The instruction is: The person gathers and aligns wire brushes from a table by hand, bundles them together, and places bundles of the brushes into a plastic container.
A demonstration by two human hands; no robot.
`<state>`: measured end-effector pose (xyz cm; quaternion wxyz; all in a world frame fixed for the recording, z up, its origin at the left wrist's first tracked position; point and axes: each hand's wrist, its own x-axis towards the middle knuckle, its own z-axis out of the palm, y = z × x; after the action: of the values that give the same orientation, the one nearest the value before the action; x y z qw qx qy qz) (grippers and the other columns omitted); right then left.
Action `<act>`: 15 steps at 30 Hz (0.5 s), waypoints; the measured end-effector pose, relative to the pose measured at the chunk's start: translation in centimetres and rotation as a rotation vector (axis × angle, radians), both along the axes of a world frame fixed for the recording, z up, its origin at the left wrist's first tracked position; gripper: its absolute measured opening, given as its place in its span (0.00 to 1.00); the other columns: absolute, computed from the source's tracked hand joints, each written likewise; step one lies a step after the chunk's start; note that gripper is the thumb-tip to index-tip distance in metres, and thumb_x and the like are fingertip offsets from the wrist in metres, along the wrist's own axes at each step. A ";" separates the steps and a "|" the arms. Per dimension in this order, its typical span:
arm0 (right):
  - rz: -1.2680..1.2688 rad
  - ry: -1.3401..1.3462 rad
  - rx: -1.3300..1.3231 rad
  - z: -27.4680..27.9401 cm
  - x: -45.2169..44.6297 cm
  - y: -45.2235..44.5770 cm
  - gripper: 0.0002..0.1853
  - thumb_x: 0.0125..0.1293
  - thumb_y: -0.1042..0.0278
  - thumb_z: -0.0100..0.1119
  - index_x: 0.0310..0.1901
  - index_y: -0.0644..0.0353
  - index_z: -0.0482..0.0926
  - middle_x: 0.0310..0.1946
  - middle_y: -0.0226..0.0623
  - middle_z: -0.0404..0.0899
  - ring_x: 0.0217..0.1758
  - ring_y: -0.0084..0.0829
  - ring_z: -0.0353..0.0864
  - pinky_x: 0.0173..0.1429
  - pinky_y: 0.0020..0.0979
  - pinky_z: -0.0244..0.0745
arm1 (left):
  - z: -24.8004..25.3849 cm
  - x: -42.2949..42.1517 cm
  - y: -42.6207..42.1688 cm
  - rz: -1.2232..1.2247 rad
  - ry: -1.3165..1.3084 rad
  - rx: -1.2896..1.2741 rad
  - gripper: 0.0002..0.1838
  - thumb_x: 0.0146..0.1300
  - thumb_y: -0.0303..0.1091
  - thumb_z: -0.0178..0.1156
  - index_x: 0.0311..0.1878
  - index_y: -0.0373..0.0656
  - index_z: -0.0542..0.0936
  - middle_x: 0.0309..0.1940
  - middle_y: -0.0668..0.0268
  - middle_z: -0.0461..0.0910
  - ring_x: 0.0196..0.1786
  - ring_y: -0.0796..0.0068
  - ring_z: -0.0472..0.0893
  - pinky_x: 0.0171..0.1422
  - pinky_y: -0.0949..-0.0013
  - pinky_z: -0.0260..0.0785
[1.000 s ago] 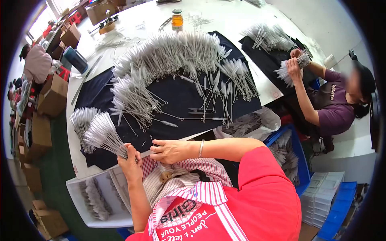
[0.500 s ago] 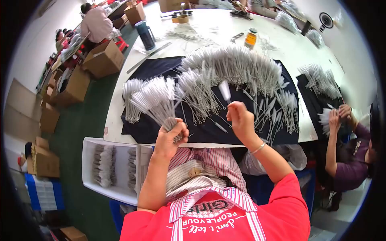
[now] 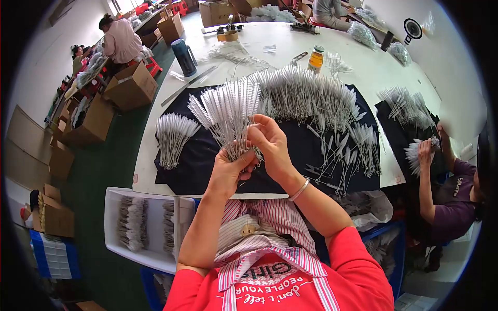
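Note:
My left hand [image 3: 232, 168] is closed around the wire stems of a thick bundle of white brushes [image 3: 228, 111], bristles fanned upward. My right hand [image 3: 271, 145] touches the right side of that bundle, its thumb and fingers pinched together near the stems; what they grip is too small to make out. Behind the hands, a wide heap of brushes [image 3: 306, 93] lies on a dark cloth [image 3: 199, 150]. A smaller pile of brushes [image 3: 174, 137] lies to the left. Scissors [image 3: 317, 171] rest among loose brushes at the right.
A white bin [image 3: 115, 228] with brushes stands at the lower left. On the white table [image 3: 244, 65] are a blue flask [image 3: 184, 57], an amber jar [image 3: 316, 59], a tape roll [image 3: 227, 36] and a long metal ruler [image 3: 188, 86]. A co-worker [image 3: 451, 202] handles brushes at the right.
My right hand has moved left from over the cloth to the bundle. The bundle in my left hand has moved right, away from the small pile, and stands more upright. The view has shifted.

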<state>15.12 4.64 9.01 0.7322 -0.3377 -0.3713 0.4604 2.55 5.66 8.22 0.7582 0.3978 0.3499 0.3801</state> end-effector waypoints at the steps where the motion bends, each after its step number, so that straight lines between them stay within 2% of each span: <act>1: 0.097 -0.019 -0.040 0.6 0.1 0.0 0.11 0.61 0.67 0.61 0.40 0.65 0.73 0.32 0.30 0.76 0.32 0.15 0.73 0.32 0.19 0.71 | -0.1 -0.1 0.3 -0.018 -0.004 0.044 0.08 0.59 0.28 0.61 0.42 0.47 0.76 0.27 0.68 0.78 0.24 0.83 0.75 0.20 0.82 0.62; 2: 0.192 -0.039 -0.072 0.9 0.2 0.2 0.08 0.62 0.69 0.60 0.39 0.63 0.74 0.30 0.27 0.76 0.31 0.14 0.71 0.36 0.18 0.69 | -0.1 -0.1 0.4 -0.028 -0.001 0.055 0.08 0.59 0.28 0.61 0.42 0.47 0.76 0.27 0.68 0.78 0.24 0.83 0.75 0.20 0.82 0.62; 4: 0.181 -0.117 -0.112 1.3 0.7 1.0 0.07 0.61 0.67 0.60 0.35 0.61 0.75 0.28 0.26 0.75 0.30 0.13 0.71 0.33 0.17 0.68 | 0.3 0.1 0.9 0.020 0.019 0.098 0.09 0.57 0.27 0.63 0.42 0.43 0.76 0.27 0.67 0.79 0.23 0.84 0.74 0.20 0.82 0.62; 6: 0.189 0.038 -0.107 1.2 0.6 1.3 0.06 0.62 0.67 0.59 0.33 0.60 0.75 0.27 0.26 0.74 0.29 0.13 0.70 0.33 0.17 0.66 | 0.7 0.5 0.9 0.006 -0.034 0.127 0.10 0.57 0.28 0.63 0.42 0.42 0.76 0.28 0.67 0.80 0.23 0.83 0.74 0.19 0.82 0.62; 8: 0.149 0.079 -0.070 0.8 0.8 1.7 0.06 0.61 0.69 0.59 0.30 0.60 0.74 0.27 0.26 0.75 0.31 0.14 0.70 0.35 0.19 0.66 | 0.8 1.0 1.0 0.067 -0.075 0.135 0.12 0.57 0.29 0.64 0.44 0.42 0.75 0.29 0.67 0.80 0.24 0.82 0.75 0.19 0.82 0.63; 11: 0.089 0.083 -0.070 -0.9 1.7 2.0 0.06 0.61 0.69 0.58 0.31 0.61 0.74 0.27 0.26 0.74 0.32 0.15 0.71 0.35 0.18 0.66 | 0.9 1.9 0.8 0.033 -0.101 0.116 0.14 0.57 0.29 0.63 0.47 0.44 0.74 0.30 0.66 0.80 0.25 0.81 0.75 0.20 0.81 0.63; 15: 0.133 0.147 -0.090 -0.8 2.0 1.9 0.11 0.60 0.68 0.58 0.42 0.62 0.71 0.33 0.29 0.72 0.32 0.18 0.73 0.32 0.21 0.72 | 0.2 2.5 1.1 0.032 -0.139 0.115 0.15 0.58 0.28 0.63 0.48 0.45 0.74 0.31 0.64 0.80 0.24 0.80 0.76 0.20 0.81 0.63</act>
<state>17.11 6.49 8.21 0.7095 -0.3100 -0.3171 0.5477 5.03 6.80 8.47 0.7504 0.4079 0.2800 0.4383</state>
